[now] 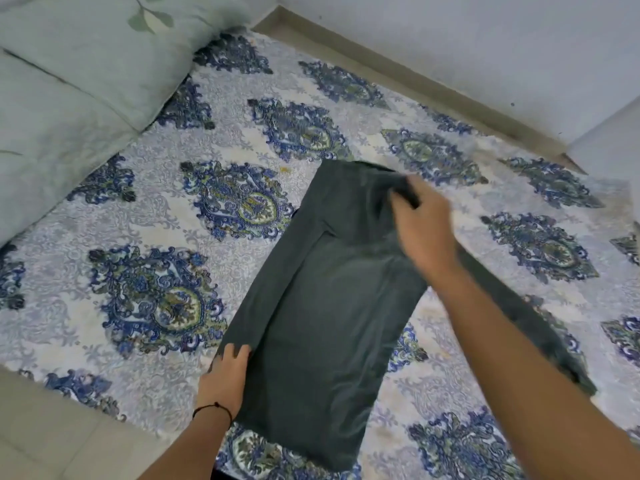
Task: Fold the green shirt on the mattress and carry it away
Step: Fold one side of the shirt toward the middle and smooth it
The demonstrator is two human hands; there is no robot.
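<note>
With the dark green cotton shirt (pixel 329 306) flat on the blue-patterned mattress (pixel 156 202), left hand (pixel 225 379) presses its hem, fingers spread. Right hand (pixel 420 230) pinches the shoulder fabric. Risk: a trailing sleeve could skew the fold.

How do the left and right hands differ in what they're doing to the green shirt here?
The left hand lies flat on the green shirt at its near left edge; the right hand reaches farther, pinching fabric near the far end. The left wrist wears a black cord; the right's is bare. Both touch the shirt.
</note>
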